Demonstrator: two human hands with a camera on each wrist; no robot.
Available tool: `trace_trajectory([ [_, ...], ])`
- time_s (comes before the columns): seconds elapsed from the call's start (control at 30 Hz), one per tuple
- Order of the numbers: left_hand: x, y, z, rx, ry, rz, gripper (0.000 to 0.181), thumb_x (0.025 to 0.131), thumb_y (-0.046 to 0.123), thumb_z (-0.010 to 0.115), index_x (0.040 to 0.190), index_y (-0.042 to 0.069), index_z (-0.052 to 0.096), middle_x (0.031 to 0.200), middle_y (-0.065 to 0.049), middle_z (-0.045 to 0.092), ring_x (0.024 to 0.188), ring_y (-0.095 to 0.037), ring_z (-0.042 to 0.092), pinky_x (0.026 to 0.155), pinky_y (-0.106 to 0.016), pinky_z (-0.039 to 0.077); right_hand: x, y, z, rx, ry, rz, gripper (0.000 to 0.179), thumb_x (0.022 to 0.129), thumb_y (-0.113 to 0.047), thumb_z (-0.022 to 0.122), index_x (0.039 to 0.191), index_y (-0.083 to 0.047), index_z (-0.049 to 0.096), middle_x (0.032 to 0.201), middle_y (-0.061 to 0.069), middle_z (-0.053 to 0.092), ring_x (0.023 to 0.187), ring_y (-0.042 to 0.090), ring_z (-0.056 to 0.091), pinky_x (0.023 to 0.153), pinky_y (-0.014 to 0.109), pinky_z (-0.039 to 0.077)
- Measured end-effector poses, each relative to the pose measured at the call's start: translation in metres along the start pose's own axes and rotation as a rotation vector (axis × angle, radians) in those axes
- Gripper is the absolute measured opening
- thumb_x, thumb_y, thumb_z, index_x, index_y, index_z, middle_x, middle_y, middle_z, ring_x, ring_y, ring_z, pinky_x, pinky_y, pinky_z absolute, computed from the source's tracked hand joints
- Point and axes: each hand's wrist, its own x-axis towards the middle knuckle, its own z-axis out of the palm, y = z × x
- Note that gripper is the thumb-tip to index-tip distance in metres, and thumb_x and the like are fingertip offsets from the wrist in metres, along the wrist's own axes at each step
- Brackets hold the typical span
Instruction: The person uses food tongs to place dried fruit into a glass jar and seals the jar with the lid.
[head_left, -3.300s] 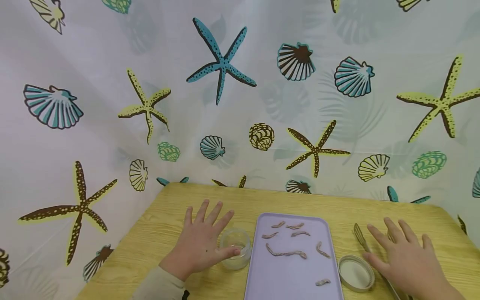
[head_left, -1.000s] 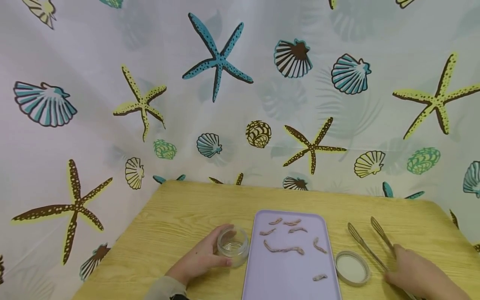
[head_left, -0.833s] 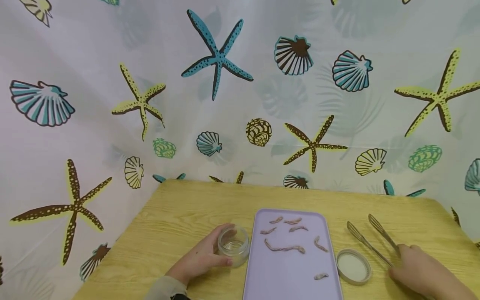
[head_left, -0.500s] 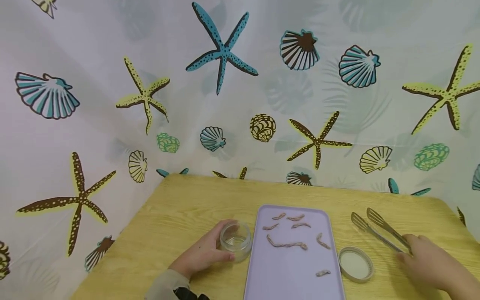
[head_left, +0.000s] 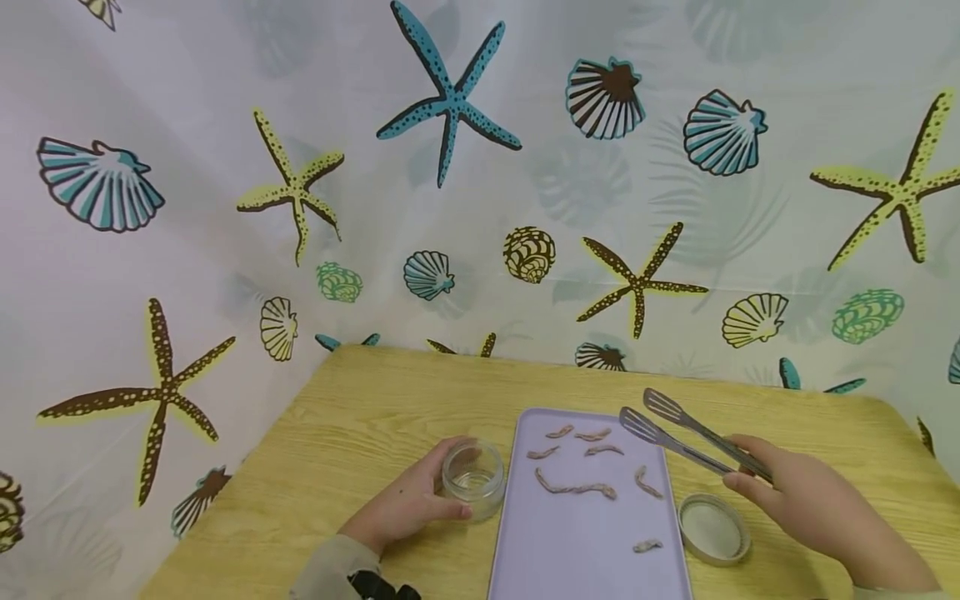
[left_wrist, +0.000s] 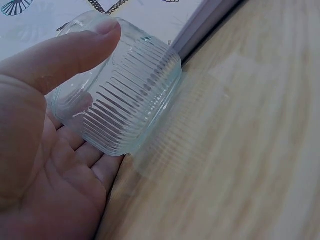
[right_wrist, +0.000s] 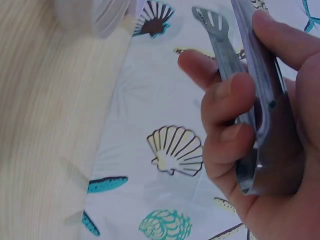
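Note:
My left hand (head_left: 408,504) holds a small clear glass jar (head_left: 474,500) beside the tray's left edge. In the left wrist view, the thumb lies across the side of the ribbed jar (left_wrist: 122,95) and the fingers curl round its far side. My right hand (head_left: 810,500) grips metal tongs (head_left: 690,446), their slotted tips apart above the tray's far right corner. Fingers wrap the handle of the tongs (right_wrist: 272,145) in the right wrist view. Several thin, brownish twisted strips, one long strip (head_left: 573,489) among them, lie on a pale purple tray (head_left: 585,558).
A round lid (head_left: 712,529) lies on the wooden table (head_left: 390,392) against the tray's right side. A short strip (head_left: 648,546) sits apart near the tray's right edge. Behind and to the left hangs a curtain (head_left: 480,208) printed with starfish and shells.
Both open hands hovered earlier; the left then took hold of the jar and the right picked up the tongs. The tongs have since risen and swung left over the tray's corner.

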Motion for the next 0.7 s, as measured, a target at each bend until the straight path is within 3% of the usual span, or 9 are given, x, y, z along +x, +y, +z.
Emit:
trace_trajectory([
  [0.13,0.002,-0.001,0.000,0.011,-0.002,0.009,0.090,0.083,0.025,0.085,0.156,0.023,0.032,0.156,-0.002,0.043,0.145,-0.023,0.034,0.116,-0.052,0.023,0.002,-0.011,0.005,-0.015,0.008,-0.129,0.056,0.097,-0.048,0.064,0.141,-0.014,0.059,0.100,-0.014,0.068,0.079,0.004,0.058,0.067,0.035,0.048],
  [0.27,0.003,-0.002,0.001,0.026,0.003,0.000,0.092,0.081,0.027,0.086,0.156,0.023,0.032,0.155,0.000,0.044,0.145,-0.021,0.035,0.117,-0.051,0.021,0.002,-0.014,0.010,-0.032,-0.057,-0.193,0.050,0.095,-0.047,0.065,0.139,-0.023,0.062,0.093,-0.024,0.063,0.074,-0.001,0.052,0.065,0.031,0.046],
  [0.57,0.003,-0.003,0.001,0.014,0.006,-0.010,0.089,0.080,0.025,0.087,0.153,0.027,0.035,0.155,0.000,0.044,0.144,-0.021,0.036,0.115,-0.049,0.023,0.003,-0.016,0.017,-0.020,-0.125,-0.190,0.043,0.093,-0.041,0.071,0.133,-0.028,0.067,0.088,-0.026,0.061,0.062,0.000,0.044,0.058,0.026,0.039],
  [0.7,0.004,-0.001,0.001,0.029,0.009,-0.008,0.088,0.081,0.024,0.086,0.153,0.025,0.035,0.154,-0.002,0.045,0.144,-0.024,0.037,0.115,-0.049,0.025,0.004,-0.015,0.021,-0.049,-0.122,-0.187,0.043,0.092,-0.041,0.072,0.132,-0.027,0.068,0.087,-0.027,0.061,0.066,-0.001,0.046,0.060,0.027,0.040],
])
